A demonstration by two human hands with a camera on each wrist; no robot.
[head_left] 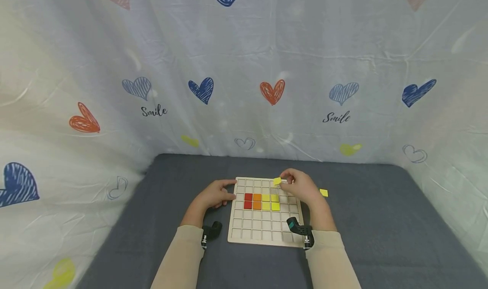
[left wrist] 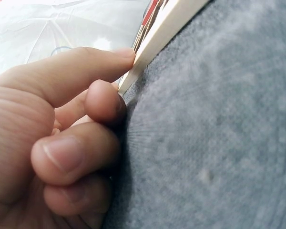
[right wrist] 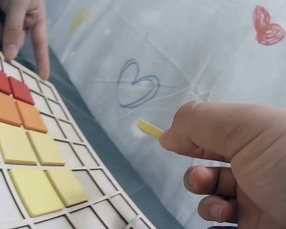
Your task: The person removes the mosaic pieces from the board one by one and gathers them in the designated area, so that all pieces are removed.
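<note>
A pale wooden grid board point(head_left: 246, 234) lies on the grey surface. My left hand point(head_left: 214, 194) is at its left side, with the thumb and outstretched index finger touching the edge; the left wrist view shows the remaining fingers bent by the cloth. Over the board's far edge, my right hand point(head_left: 303, 186) pinches a small yellow tile point(right wrist: 150, 129) between thumb and index finger. Two rows of tiles fill neighbouring cells: red tiles point(head_left: 248, 197) at the left, orange tiles point(head_left: 257, 197) beside them, then several yellow tiles point(right wrist: 35, 191).
Right of the board, partly behind my right wrist, a loose yellow tile point(head_left: 323, 193) lies on the grey cloth point(head_left: 366, 221). A white curtain point(head_left: 236, 39) printed with hearts hangs behind and on both sides.
</note>
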